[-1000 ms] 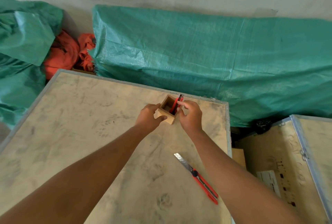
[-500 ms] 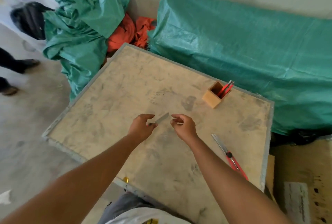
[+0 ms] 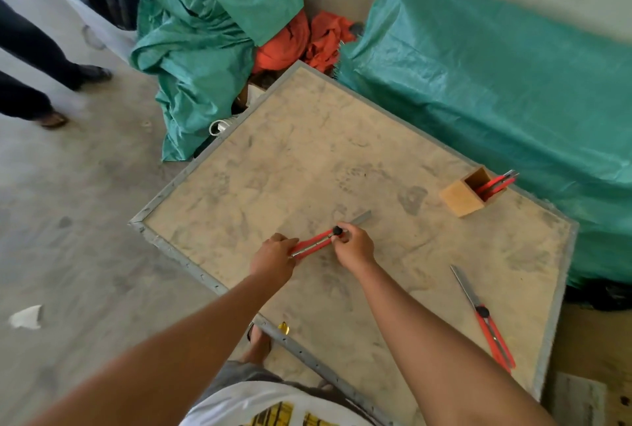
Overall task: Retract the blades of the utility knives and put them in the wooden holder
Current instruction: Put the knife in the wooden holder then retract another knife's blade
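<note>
I hold a red utility knife over the middle of the board, its grey blade sticking out to the upper right. My left hand grips the tail of the handle. My right hand pinches it at the black slider knob. A second red knife lies at the right with its long blade out. The wooden holder stands at the far right of the board with red knives leaning in it.
The work surface is a dusty board with a metal rim. Green tarps and orange cloth lie behind it. A person's legs stand on the floor at the left. A crate sits at the right.
My hands left the wooden holder, came back to the middle of the board and took hold of a knife with its blade out. The camera swung left and down.
</note>
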